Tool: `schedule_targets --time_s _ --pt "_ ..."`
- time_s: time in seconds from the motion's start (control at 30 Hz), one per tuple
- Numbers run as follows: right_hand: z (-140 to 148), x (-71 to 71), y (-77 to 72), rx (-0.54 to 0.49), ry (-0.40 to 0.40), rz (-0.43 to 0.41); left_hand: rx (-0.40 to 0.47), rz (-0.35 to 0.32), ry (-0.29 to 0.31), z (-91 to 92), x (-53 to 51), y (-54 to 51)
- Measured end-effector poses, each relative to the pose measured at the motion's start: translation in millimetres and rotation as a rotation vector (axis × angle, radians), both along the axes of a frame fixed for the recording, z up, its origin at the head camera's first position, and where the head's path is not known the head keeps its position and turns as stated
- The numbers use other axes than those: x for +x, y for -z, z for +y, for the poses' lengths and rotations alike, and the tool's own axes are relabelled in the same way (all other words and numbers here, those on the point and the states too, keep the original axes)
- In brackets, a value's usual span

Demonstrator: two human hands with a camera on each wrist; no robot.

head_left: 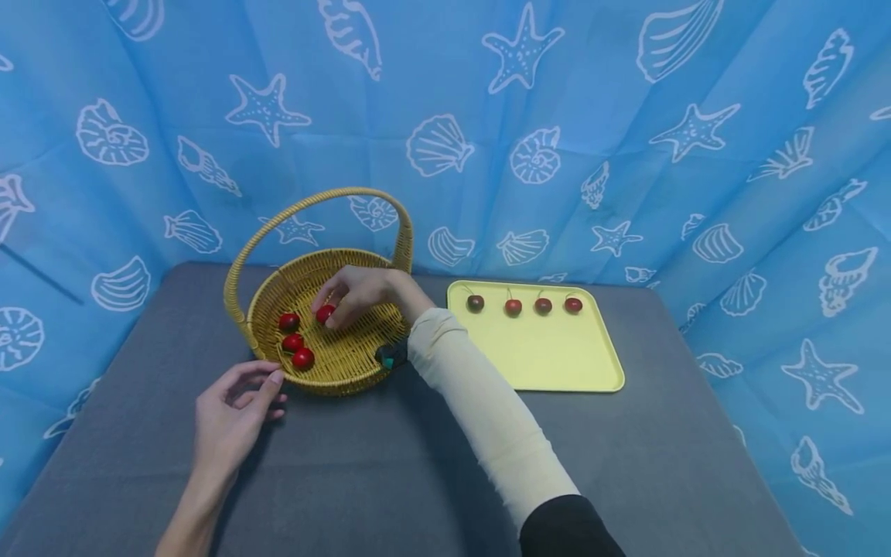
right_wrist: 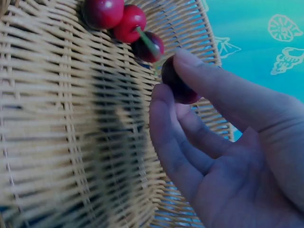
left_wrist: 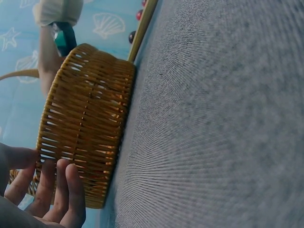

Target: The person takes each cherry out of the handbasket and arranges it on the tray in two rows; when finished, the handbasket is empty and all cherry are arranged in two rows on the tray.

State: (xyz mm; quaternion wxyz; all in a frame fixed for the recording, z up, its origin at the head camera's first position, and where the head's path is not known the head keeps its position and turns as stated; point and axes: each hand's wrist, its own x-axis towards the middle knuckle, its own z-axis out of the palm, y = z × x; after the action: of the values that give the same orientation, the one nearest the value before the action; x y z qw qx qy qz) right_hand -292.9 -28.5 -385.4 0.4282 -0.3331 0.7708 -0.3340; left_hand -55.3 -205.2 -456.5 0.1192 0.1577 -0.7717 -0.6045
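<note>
A yellow wicker basket (head_left: 348, 386) with a tall arched handle stands at the left back of the table. In it, my right hand (head_left: 362, 291) pinches a dark red cherry (right_wrist: 176, 81) between thumb and fingertips, held above the woven bottom. Three other cherries (head_left: 292, 343) lie together along the basket's left inner side, one showing a green stem in the right wrist view. At the basket's front left, my left hand (head_left: 233, 404) holds the rim with thumb and fingertips, its other fingers curled by the outer wall (left_wrist: 90, 114).
To the right of the basket lies a pale yellow tray (head_left: 557, 356), where several stemmed cherries (head_left: 513, 307) form a row along its back edge. Grey cloth (head_left: 390, 480) covers the table. A blue curtain (head_left: 459, 201) printed with shells hangs right behind.
</note>
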Motion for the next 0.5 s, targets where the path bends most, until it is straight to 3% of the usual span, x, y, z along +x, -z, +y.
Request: schedule_targets --time_s 0.33,0.5 --pt "28 -5.5 -23.7 -0.052 -0.041 0.139 0.001 -0.033 -0.014 0.1 -2.5 0.4" --pt "50 -5.0 -36.4 -0.131 -0.061 0.192 -0.004 -0.036 -0.017 0.3 -2.8 0.3"
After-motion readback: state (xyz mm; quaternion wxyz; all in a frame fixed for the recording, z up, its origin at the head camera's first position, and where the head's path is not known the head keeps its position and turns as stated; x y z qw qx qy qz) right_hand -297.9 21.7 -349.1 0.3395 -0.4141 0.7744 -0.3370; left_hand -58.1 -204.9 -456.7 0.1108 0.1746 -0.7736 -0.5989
